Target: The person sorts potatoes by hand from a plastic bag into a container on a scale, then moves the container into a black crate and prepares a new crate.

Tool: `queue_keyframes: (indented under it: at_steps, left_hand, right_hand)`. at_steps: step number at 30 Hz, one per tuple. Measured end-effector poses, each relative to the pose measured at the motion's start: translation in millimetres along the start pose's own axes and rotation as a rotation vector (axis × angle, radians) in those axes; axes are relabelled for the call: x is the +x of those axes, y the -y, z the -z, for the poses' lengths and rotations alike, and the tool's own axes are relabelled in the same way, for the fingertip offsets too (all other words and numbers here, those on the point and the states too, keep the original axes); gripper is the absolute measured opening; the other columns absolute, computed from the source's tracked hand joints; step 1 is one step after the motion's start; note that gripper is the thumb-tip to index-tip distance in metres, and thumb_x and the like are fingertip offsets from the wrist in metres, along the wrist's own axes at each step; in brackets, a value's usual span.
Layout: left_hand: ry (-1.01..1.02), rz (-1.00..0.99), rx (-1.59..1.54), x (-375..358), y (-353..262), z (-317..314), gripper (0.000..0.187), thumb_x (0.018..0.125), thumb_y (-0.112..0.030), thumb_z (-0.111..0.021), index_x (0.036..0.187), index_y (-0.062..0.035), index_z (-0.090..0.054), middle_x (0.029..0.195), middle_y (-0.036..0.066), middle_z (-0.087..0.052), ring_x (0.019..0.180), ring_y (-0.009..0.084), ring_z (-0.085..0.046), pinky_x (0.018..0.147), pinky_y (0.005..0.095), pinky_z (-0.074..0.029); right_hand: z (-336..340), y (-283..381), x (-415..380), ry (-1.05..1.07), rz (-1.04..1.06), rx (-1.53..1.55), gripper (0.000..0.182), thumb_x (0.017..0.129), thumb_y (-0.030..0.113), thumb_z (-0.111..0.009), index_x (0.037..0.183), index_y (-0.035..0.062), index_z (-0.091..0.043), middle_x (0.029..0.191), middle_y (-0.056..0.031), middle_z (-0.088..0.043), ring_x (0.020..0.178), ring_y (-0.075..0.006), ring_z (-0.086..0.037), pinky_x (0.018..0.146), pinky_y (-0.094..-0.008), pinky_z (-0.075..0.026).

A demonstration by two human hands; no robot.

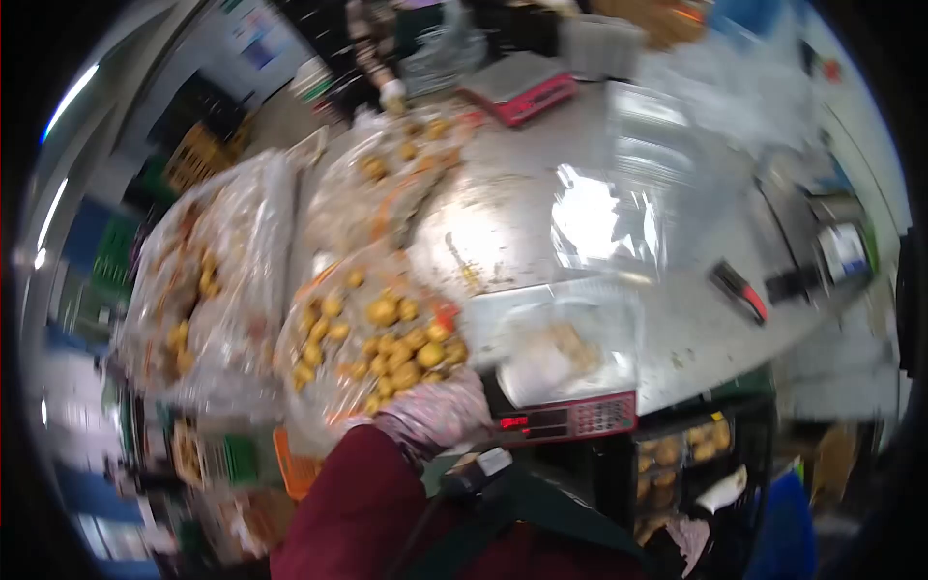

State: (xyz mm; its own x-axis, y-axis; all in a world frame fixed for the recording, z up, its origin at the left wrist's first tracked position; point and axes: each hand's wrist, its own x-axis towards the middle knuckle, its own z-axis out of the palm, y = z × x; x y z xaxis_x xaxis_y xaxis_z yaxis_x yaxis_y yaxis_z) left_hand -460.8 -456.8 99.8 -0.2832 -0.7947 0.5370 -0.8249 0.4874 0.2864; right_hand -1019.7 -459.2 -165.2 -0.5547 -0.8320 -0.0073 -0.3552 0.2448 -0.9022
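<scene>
My left arm, in a maroon sleeve and patterned sleeve cover, stretches over the front of a red scale [565, 418] with a lit display. My left hand [549, 365], pale-gloved and blurred, is over the scale's metal pan; its fingers are smeared, and I cannot tell whether it holds anything. Beside that forearm, small yellow potatoes [404, 350] lie on an open clear plastic sack [319, 396]. Low at the right, my right hand [723, 490], in a white glove, is close to a dark crate with packed potatoes [662, 454]; its fingers do not show clearly.
A large plastic-lined container [232, 329] holds more potatoes at the left. On the metal table [503, 213] are clear plastic packaging [628, 174], a second red scale [527, 97] and a black-and-red handheld tool [739, 292]. Another person's gloved hand [392, 95] is at the far side.
</scene>
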Motion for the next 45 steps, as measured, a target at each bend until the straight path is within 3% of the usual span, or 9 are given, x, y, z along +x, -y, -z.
queue_keyframes:
  at_steps: [1, 9, 14, 16, 21, 29, 39, 43, 45]
  left_hand:
    - [0.384, 0.223, -0.256, -32.6, -4.7, -14.0, 0.014, 0.087, -0.02, -0.056, 0.078, -0.0093, -0.057, 0.073, 0.006, -0.059, 0.069, 0.0262, -0.059, 0.063, 0.0378, -0.047]
    - [-0.142, 0.47, -0.236, -131.0, -29.9, 16.2, 0.027, 0.084, -0.02, -0.064, 0.109, -0.0078, -0.064, 0.099, 0.01, -0.065, 0.097, 0.0303, -0.06, 0.09, 0.0405, -0.045]
    - [-0.465, 1.224, -0.128, -300.1, 72.5, 88.2, 0.019, 0.088, -0.02, -0.062, 0.099, -0.0056, -0.068, 0.092, 0.017, -0.069, 0.086, 0.032, -0.067, 0.076, 0.0381, -0.053]
    - [-0.248, 1.419, 0.301, -389.7, 131.4, 118.3, 0.026, 0.091, -0.027, -0.051, 0.084, -0.01, -0.069, 0.079, 0.018, -0.067, 0.069, 0.0357, -0.066, 0.063, 0.0455, -0.053]
    - [-0.198, 1.818, 0.452, -504.7, 226.7, 239.7, 0.03, 0.087, -0.028, -0.052, 0.09, -0.0055, -0.072, 0.092, 0.024, -0.068, 0.09, 0.0402, -0.066, 0.081, 0.0471, -0.052]
    - [-0.297, 1.5, 0.469, -523.7, 247.8, 323.3, 0.043, 0.084, -0.02, -0.054, 0.125, -0.0103, -0.058, 0.113, 0.023, -0.063, 0.105, 0.038, -0.061, 0.09, 0.0424, -0.049]
    - [-0.47, 1.697, 0.329, -565.9, 258.3, 355.0, 0.059, 0.08, -0.021, -0.06, 0.138, -0.0151, -0.047, 0.11, 0.025, -0.063, 0.097, 0.0419, -0.062, 0.084, 0.0465, -0.049]
    - [-0.487, 1.537, 0.553, -577.3, 276.4, 337.7, 0.034, 0.084, -0.02, -0.059, 0.116, -0.0096, -0.059, 0.103, 0.021, -0.063, 0.092, 0.041, -0.062, 0.081, 0.0452, -0.05]
    - [-0.625, 1.291, 0.578, -527.6, 254.9, 353.9, 0.029, 0.085, -0.017, -0.058, 0.113, -0.0107, -0.061, 0.103, 0.017, -0.063, 0.09, 0.0383, -0.062, 0.08, 0.0446, -0.051]
  right_hand:
    - [3.6, 44.8, -1.6, -0.119, 0.055, -0.35, 0.039, 0.098, 0.021, -0.048, 0.121, -0.0094, -0.059, 0.126, -0.023, -0.059, 0.114, -0.0301, -0.058, 0.102, -0.033, -0.042]
    - [-94.9, 236.8, -1.0, -0.018, 0.449, -0.163, 0.036, 0.101, 0.014, -0.042, 0.126, -0.0087, -0.055, 0.125, -0.0197, -0.059, 0.116, -0.0262, -0.057, 0.105, -0.034, -0.041]
    - [-199.1, 379.8, -148.8, 0.468, 0.591, 0.225, 0.033, 0.098, 0.011, -0.042, 0.122, -0.0047, -0.058, 0.117, -0.0154, -0.063, 0.109, -0.0229, -0.06, 0.101, -0.0345, -0.045]
    - [-242.6, 405.6, -224.0, 0.758, 0.563, 0.29, 0.031, 0.098, 0.011, -0.043, 0.12, -0.0031, -0.06, 0.112, -0.0136, -0.066, 0.104, -0.0207, -0.062, 0.099, -0.0332, -0.046]
    - [-329.5, 430.1, -411.6, 1.681, 0.362, 0.195, 0.026, 0.099, 0.009, -0.047, 0.116, -0.0033, -0.062, 0.104, -0.0112, -0.069, 0.095, -0.0173, -0.065, 0.089, -0.0304, -0.049]
    - [-504.6, 383.5, -650.9, 1.858, 1.314, -0.091, 0.025, 0.091, 0.026, -0.054, 0.089, 0.0055, -0.068, 0.086, -0.0209, -0.067, 0.083, -0.0375, -0.065, 0.074, -0.0428, -0.053]
    - [-659.8, 473.1, -730.4, 1.558, 1.264, -0.151, 0.041, 0.085, 0.022, -0.054, 0.118, -0.0018, -0.057, 0.106, -0.0305, -0.062, 0.103, -0.0421, -0.059, 0.091, -0.0447, -0.047]
    - [-691.7, 470.6, -736.6, 1.248, 1.478, 0.279, 0.033, 0.087, 0.024, -0.055, 0.107, -0.0011, -0.06, 0.1, -0.0287, -0.063, 0.097, -0.0421, -0.061, 0.087, -0.0475, -0.047]
    - [-658.2, 486.4, -743.3, 1.518, 1.378, -0.208, 0.026, 0.086, 0.024, -0.055, 0.098, 0.0025, -0.063, 0.096, -0.0258, -0.064, 0.093, -0.0412, -0.062, 0.084, -0.0476, -0.048]
